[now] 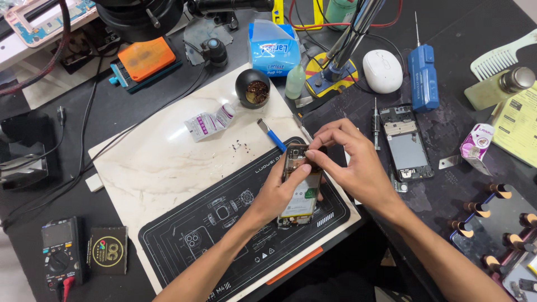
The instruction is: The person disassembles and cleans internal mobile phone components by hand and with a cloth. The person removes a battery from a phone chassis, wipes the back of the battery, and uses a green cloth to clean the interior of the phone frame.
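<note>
Two hands (330,173) on opened phone (299,187)

A phone repair workbench: a multimeter (60,251), an electric screwdriver (423,75), a printed repair mat (224,223) and a dismantled phone frame (406,142) crowd the dark table (128,106).

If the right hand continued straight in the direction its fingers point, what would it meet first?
Probably the opened phone: the right hand has fingers pointing left onto its top end, beside the left hand. Beyond lies the blue-handled tool.
</note>
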